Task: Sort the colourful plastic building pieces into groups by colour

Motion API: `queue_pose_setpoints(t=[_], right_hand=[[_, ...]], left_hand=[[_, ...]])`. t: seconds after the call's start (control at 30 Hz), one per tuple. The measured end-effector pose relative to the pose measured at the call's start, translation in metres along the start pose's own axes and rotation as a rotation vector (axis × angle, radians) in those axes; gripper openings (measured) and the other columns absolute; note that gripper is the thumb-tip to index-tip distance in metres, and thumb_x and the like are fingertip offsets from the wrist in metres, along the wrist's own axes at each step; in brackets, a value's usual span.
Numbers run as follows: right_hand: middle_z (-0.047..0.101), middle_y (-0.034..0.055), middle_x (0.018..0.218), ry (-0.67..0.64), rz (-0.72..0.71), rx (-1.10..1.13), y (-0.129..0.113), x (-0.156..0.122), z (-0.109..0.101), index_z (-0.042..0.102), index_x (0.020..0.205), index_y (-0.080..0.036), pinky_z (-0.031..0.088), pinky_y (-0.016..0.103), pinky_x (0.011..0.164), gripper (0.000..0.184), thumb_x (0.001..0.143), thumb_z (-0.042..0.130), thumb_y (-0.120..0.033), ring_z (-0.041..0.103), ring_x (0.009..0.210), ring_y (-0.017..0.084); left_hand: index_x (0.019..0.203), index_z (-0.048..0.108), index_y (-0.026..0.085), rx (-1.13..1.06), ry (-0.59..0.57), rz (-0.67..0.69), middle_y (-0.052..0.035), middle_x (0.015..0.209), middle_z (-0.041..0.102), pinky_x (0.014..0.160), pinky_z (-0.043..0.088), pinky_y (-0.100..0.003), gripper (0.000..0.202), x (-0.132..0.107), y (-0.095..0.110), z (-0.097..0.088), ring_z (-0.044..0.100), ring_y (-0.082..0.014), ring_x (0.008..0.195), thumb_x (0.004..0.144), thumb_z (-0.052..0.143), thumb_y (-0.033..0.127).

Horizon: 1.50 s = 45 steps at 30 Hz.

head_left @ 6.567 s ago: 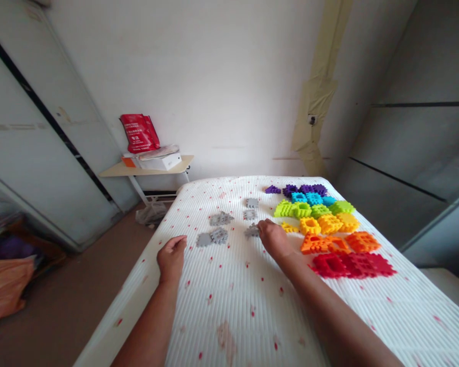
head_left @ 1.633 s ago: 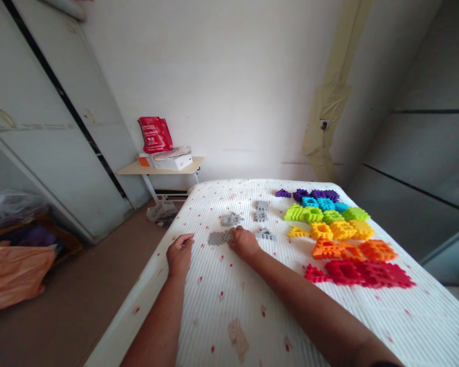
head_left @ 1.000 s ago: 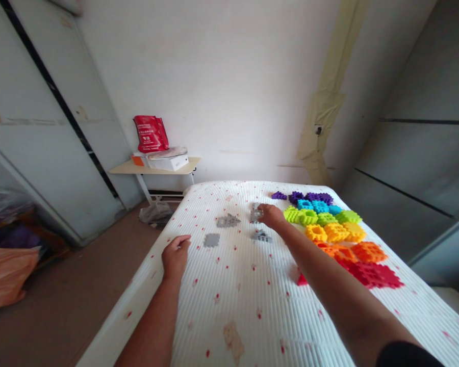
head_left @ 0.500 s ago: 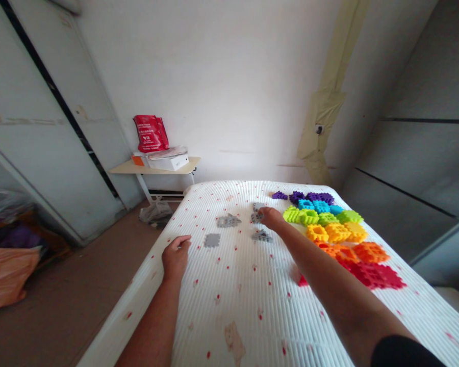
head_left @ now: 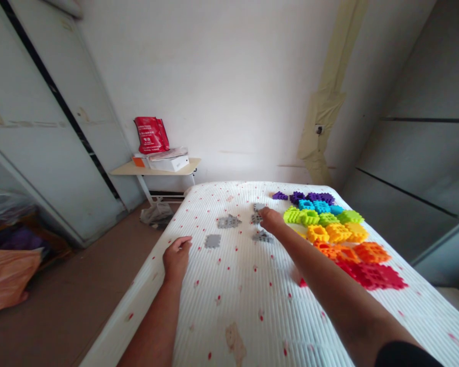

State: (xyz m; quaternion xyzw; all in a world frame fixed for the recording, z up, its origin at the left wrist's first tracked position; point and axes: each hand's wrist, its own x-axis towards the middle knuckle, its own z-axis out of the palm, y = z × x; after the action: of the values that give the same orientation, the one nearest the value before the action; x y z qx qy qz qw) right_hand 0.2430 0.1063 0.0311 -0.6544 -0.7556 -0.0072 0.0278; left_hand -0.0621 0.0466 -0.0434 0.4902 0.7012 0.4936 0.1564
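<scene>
A white ribbed mattress (head_left: 233, 285) with red specks carries all the pieces. My right hand (head_left: 271, 219) reaches forward, its fingertips at two small grey interlocking foam pieces (head_left: 256, 218). Another grey piece (head_left: 262, 236) lies just behind the hand, and a grey cluster (head_left: 228, 221) and a flat grey piece (head_left: 212, 241) lie to its left. My left hand (head_left: 177, 257) rests curled near the mattress's left edge, touching only the mattress. To the right, coloured blocks (head_left: 329, 232) form rows of purple, blue, green, yellow, orange and red.
A side table (head_left: 153, 166) holds a red bag (head_left: 151, 135) and a white box (head_left: 163, 163). A plastic bag (head_left: 156, 214) lies beneath it. An orange bag (head_left: 7, 278) sits on the floor at left. Walls stand behind and right.
Since the earliest frame, my right hand has moved forward to the far grey pieces, and the near grey pieces now form one flat patch. Over the last second, little has moved.
</scene>
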Motion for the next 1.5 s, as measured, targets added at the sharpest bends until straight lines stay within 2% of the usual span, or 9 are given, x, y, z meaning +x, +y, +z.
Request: queue_pose_setpoints(t=[0.1, 0.2, 0.37, 0.53, 0.73, 0.93, 1.13, 1.33, 1.5], right_hand=[[0.057, 0.0121, 0.118, 0.040, -0.068, 0.011, -0.018, -0.022, -0.016, 0.056, 0.116, -0.017, 0.044, 0.030, 0.080, 0.036, 0.082, 0.046, -0.012, 0.055, 0.103, 0.021], [0.060, 0.0097, 0.110, 0.042, -0.220, 0.040, -0.041, -0.060, -0.020, 0.058, 0.109, -0.018, 0.044, 0.027, 0.079, 0.030, 0.082, 0.047, -0.013, 0.057, 0.099, 0.019], [0.062, 0.0076, 0.089, -0.057, -0.535, 0.048, -0.063, -0.136, 0.007, 0.060, 0.089, -0.014, 0.044, 0.026, 0.066, 0.016, 0.083, 0.046, -0.010, 0.058, 0.079, 0.017], [0.061, 0.0064, 0.087, 0.013, -0.670, 0.120, -0.046, -0.174, 0.034, 0.057, 0.084, -0.016, 0.041, 0.029, 0.069, 0.015, 0.090, 0.044, -0.017, 0.053, 0.079, 0.018], [0.059, 0.0083, 0.113, 0.034, -0.666, 0.258, -0.030, -0.183, 0.043, 0.058, 0.104, -0.018, 0.039, 0.034, 0.082, 0.020, 0.090, 0.044, -0.019, 0.051, 0.095, 0.020], [0.059, 0.0084, 0.114, 0.002, -0.623, 0.337, -0.030, -0.182, 0.050, 0.059, 0.104, -0.019, 0.038, 0.034, 0.083, 0.021, 0.087, 0.046, -0.018, 0.050, 0.097, 0.020], [0.060, 0.0082, 0.113, 0.031, -0.618, 0.365, -0.029, -0.181, 0.053, 0.059, 0.103, -0.018, 0.038, 0.034, 0.083, 0.020, 0.089, 0.045, -0.020, 0.049, 0.095, 0.020], [0.060, 0.0092, 0.110, 0.033, -0.628, 0.374, -0.029, -0.181, 0.053, 0.060, 0.100, -0.018, 0.038, 0.034, 0.082, 0.019, 0.090, 0.044, -0.020, 0.050, 0.094, 0.020], [0.060, 0.0097, 0.110, 0.030, -0.630, 0.371, -0.027, -0.180, 0.054, 0.059, 0.101, -0.017, 0.037, 0.034, 0.082, 0.019, 0.089, 0.045, -0.021, 0.049, 0.095, 0.020]], left_hand=[[0.082, 0.069, 0.020, 0.008, -0.003, 0.020, -0.0036, 0.079, 0.070, 0.078, 0.047, -0.034, 0.027, 0.001, -0.001, 0.001, 0.062, -0.0212, 0.077, 0.067, 0.051, 0.033], [0.082, 0.069, 0.020, 0.027, -0.008, 0.043, -0.0038, 0.081, 0.071, 0.079, 0.048, -0.033, 0.026, 0.001, -0.002, 0.001, 0.062, -0.0208, 0.078, 0.068, 0.050, 0.032], [0.086, 0.068, 0.019, 0.081, -0.039, 0.118, -0.0063, 0.089, 0.071, 0.083, 0.048, -0.035, 0.029, 0.000, -0.002, 0.001, 0.063, -0.0214, 0.084, 0.072, 0.046, 0.032], [0.090, 0.069, 0.017, 0.165, -0.156, 0.264, -0.0072, 0.091, 0.070, 0.090, 0.044, -0.037, 0.030, 0.004, 0.015, 0.014, 0.061, -0.0230, 0.093, 0.070, 0.050, 0.028], [0.095, 0.068, 0.018, 0.274, -0.375, 0.412, -0.0086, 0.103, 0.068, 0.094, 0.042, -0.035, 0.036, 0.031, 0.048, 0.054, 0.059, -0.0246, 0.102, 0.060, 0.061, 0.015], [0.102, 0.065, 0.022, 0.405, -0.518, 0.425, -0.0095, 0.108, 0.065, 0.088, 0.043, -0.035, 0.051, 0.053, 0.060, 0.082, 0.059, -0.0254, 0.102, 0.054, 0.060, 0.007], [0.099, 0.066, 0.022, 0.501, -0.608, 0.421, -0.0088, 0.105, 0.065, 0.087, 0.042, -0.034, 0.047, 0.060, 0.063, 0.086, 0.059, -0.0250, 0.099, 0.054, 0.062, 0.010], [0.107, 0.064, 0.020, 0.535, -0.665, 0.410, -0.0083, 0.103, 0.065, 0.079, 0.045, -0.028, 0.061, 0.069, 0.068, 0.083, 0.061, -0.0233, 0.091, 0.047, 0.069, 0.013], [0.095, 0.068, 0.018, 0.524, -0.666, 0.417, -0.0064, 0.095, 0.067, 0.076, 0.045, -0.027, 0.048, 0.071, 0.070, 0.083, 0.062, -0.0222, 0.086, 0.047, 0.068, 0.014]])
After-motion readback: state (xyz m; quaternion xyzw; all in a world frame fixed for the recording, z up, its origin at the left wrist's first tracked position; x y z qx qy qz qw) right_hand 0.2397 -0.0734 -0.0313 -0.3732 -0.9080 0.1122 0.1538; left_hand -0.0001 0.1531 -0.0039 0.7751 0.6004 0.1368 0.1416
